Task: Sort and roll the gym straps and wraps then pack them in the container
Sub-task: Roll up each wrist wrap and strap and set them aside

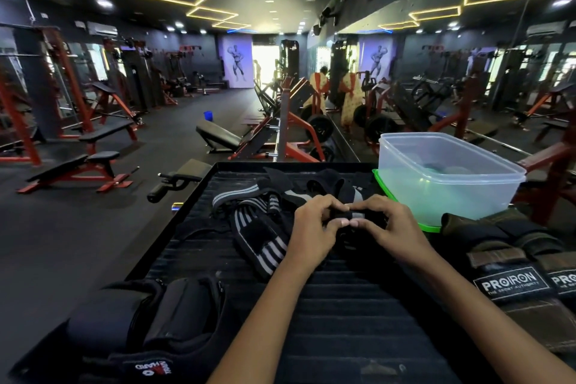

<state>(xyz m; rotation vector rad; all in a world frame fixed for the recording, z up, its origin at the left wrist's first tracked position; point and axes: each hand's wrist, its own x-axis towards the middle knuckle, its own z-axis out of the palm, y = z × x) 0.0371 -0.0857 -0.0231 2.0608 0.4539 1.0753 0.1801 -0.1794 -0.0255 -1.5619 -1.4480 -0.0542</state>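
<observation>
Head view, gym floor behind. Both hands meet over the middle of a black ribbed tray (pixel 311 315). Left hand (pixel 314 227) and right hand (pixel 389 224) both have fingers curled around a small black roll of wrap (pixel 355 217) with a grey stripe, thumbs nearly touching at its near side. The roll is held between the two hands, just above the tray surface; cannot tell whether it touches the tray.

Just left of the hands lies a loose pile of black wraps with grey stripes (pixel 258 227), unrolled, spread on the tray. More black straps (pixel 324 181) lie tangled behind the hands toward the tray's far edge.

A clear plastic container (pixel 448 174) stands at the far right of the tray, upright, open top, sitting on a green lid (pixel 430 226). Something dark and round shows through its wall at the bottom, too blurred to tell what. The container is near the right hand but apart from it.

Right near side: brown and black padded weights (pixel 511 277) with "PROIRON" labels, side by side, partly off the tray edge. Left near corner: black padded sleeves (pixel 149 318), one with a red and white logo at the bottom edge of view.
</observation>
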